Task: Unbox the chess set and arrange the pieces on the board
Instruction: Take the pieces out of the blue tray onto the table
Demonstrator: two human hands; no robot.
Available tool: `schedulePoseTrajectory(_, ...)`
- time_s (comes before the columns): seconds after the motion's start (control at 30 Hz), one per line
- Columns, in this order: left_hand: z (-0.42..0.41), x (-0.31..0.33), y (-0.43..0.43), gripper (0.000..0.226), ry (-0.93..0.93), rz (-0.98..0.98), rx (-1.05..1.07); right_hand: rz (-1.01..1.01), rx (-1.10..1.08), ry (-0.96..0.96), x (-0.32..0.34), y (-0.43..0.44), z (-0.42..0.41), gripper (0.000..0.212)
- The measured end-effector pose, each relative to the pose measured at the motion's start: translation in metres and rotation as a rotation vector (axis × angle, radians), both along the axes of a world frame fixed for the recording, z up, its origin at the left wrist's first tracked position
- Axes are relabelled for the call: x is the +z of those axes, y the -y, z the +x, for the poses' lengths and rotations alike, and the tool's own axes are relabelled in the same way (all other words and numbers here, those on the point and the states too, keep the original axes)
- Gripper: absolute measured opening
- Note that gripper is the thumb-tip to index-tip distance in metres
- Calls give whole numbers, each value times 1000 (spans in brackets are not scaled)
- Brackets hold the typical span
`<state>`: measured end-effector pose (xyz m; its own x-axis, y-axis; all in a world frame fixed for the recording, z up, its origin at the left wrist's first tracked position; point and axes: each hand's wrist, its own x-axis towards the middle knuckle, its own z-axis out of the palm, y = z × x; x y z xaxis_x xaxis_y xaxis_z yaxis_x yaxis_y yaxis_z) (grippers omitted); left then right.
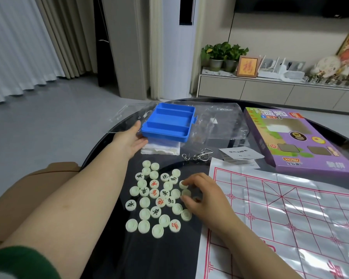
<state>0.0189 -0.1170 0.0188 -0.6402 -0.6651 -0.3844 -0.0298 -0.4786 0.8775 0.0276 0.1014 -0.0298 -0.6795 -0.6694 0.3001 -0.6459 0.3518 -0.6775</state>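
The xiangqi pieces [155, 211] lie in a loose heap on the dark glass table [165, 258], just left of the board [290, 218]; none is on it. The right hand [203, 195] rests at the heap's right edge, its forearm lying over the board's left margin. Its fingers [191, 181] curl down among the pieces. One fingertip touches a blank disc and the thumb lies close to another, but I cannot tell whether anything is actually gripped.

The left arm reaches forward past the heap. The left hand [131, 140] holds the left end of the blue tray [167, 123], thumb up along its side and fingers tucked beneath. The tray has three long compartments and sits tilted above a folded white packet [159, 151].

Some pieces show black or red characters, 車 and 馬 among them; the others lie blank side up. The board is a creased, glossy sheet ruled in red. Beyond it lies a leaflet [240, 154] headed 使用说明书. The purple box [298, 137] reads "XCPAI" on an orange label; its larger title is upside down and unclear.

A metal wire puzzle [195, 156] lies between heap and tray, with clear plastic bags [216, 121] behind. The board runs out of frame at right and bottom, cutting off large red characters. A green sleeve [18, 262] shows at the lower left corner.
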Motion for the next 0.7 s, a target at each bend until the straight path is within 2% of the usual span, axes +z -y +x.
schedulePoseTrajectory(0.23,28,2,-1,51,106,-179,42,-41,-29,15,2,0,1,18)
schedulePoseTrajectory(0.33,51,6,-9,40,95,-316,40,-40,-43,27,4,-1,1,18)
schedulePoseTrajectory(0.5,110,6,-45,11,77,-705,-33,5,-74,120,11,-1,4,17)
schedulePoseTrajectory(0.6,150,-8,-69,20,134,-904,-115,19,-51,327,21,-3,3,17)
schedulePoseTrajectory(0.63,160,-15,-75,20,160,-939,-143,44,-51,335,25,-5,4,17)
schedulePoseTrajectory(0.7,174,-28,-86,17,218,-1015,-172,157,-70,190,30,-10,4,22)
